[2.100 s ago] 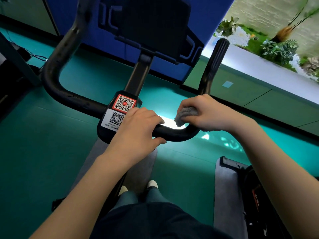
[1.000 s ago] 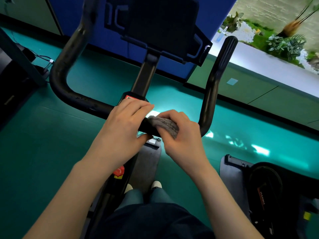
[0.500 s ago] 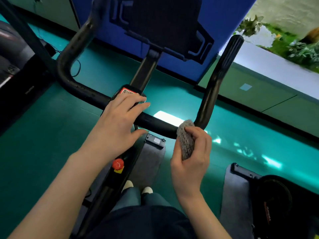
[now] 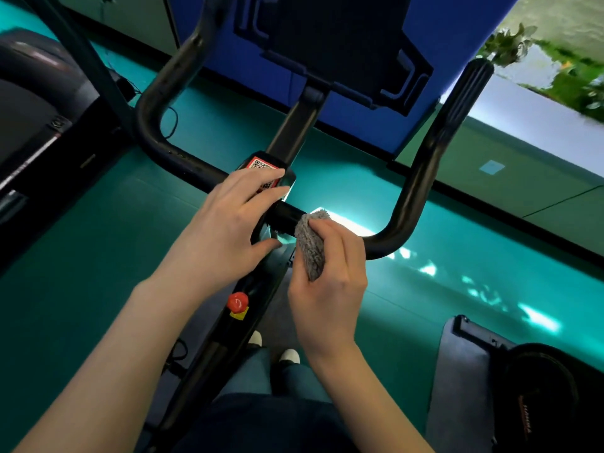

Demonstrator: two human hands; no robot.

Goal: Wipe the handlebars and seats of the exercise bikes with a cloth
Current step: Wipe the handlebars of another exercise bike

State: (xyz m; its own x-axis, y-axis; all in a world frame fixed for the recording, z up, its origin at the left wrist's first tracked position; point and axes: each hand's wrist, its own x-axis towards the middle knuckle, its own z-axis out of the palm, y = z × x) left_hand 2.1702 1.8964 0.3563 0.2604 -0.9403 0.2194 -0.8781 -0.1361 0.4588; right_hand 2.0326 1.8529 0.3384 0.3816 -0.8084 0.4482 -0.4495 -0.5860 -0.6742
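Observation:
A black U-shaped handlebar [image 4: 421,178] of an exercise bike fills the middle of the view, with a dark console [image 4: 330,37] above it. My right hand [image 4: 330,282] grips a bunched grey cloth [image 4: 310,243] and holds it against the crossbar just right of the centre clamp. My left hand [image 4: 225,223] rests on the clamp with fingers laid over the QR-code sticker [image 4: 261,166], thumb underneath. The bike's seat is out of view.
A red knob [image 4: 238,302] sits on the bike frame below my left hand. A treadmill [image 4: 36,125] stands at the left, another black machine [image 4: 536,387] at the lower right. The floor is teal; a blue panel and a planter ledge [image 4: 539,103] lie ahead.
My right hand has slid the cloth left along the crossbar, from near the right bend to beside the centre clamp. My left hand has stayed on the clamp.

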